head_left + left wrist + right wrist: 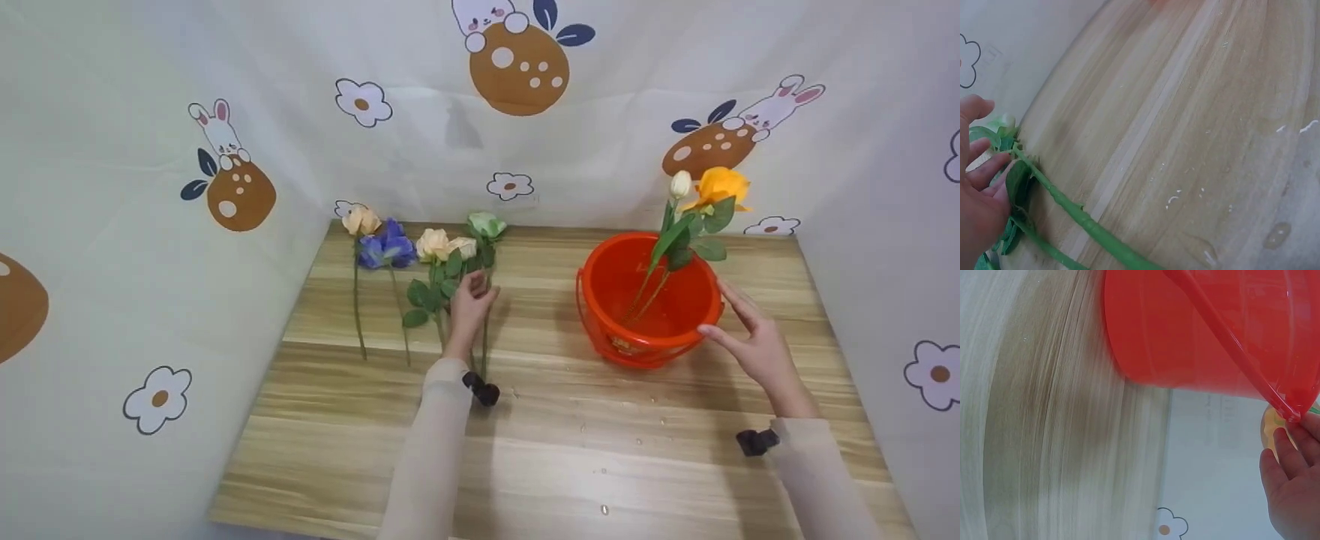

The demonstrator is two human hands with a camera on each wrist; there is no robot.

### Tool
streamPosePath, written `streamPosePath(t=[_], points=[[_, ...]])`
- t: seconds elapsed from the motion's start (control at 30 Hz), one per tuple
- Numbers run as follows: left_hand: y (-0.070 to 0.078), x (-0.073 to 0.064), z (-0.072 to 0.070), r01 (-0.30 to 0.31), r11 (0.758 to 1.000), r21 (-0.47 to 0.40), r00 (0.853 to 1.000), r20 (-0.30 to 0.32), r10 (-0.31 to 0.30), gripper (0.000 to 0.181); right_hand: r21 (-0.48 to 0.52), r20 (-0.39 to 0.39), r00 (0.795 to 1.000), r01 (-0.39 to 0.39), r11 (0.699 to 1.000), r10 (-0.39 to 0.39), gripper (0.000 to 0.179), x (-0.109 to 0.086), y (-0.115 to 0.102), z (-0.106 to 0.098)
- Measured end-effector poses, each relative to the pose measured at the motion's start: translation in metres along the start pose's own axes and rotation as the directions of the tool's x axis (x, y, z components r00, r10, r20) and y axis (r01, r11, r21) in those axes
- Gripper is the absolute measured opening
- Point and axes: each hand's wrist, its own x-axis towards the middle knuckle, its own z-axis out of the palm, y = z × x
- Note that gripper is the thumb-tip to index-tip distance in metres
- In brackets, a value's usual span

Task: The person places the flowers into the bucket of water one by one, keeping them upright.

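Note:
My left hand (pixel 471 304) is over the flower stems, its thumb apart from loosely bent fingers. In the left wrist view its fingers touch or nearly touch green leaves (pixel 1019 183) beside a thick stem. A green rose (pixel 486 225) lies just beyond that hand, with peach roses (pixel 433 245) to its left. My right hand (pixel 761 349) rests at the right rim of a red bucket (pixel 611 330), fingers and thumb spread. In the right wrist view, extended fingertips meet the bucket beside its handle (pixel 1230 349). A yellow rose (pixel 721 187) and a white tulip (pixel 680 185) stand in the bucket.
A blue-purple flower (pixel 388 246) and another peach rose (pixel 361 221) lie at the far left of the wooden table (pixel 540 450). Small drops dot its surface. Fabric printed with rabbits and flowers hangs behind and at both sides.

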Motion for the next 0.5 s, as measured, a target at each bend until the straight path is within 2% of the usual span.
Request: streamPosePath(t=[0.23,0.5], points=[[-0.002,0.006,0.0,0.035,0.996,0.079,0.999,0.028,-0.037,0.049,-0.006,0.014,0.999,-0.029,1.0,0.029,0.07,0.0,-0.001,-0.002],[-0.001,0.012,0.0,0.12,0.986,0.117,0.991,0.049,-0.126,0.046,0.004,0.02,0.999,-0.034,0.999,0.034,0.07,0.0,0.0,-0.001]])
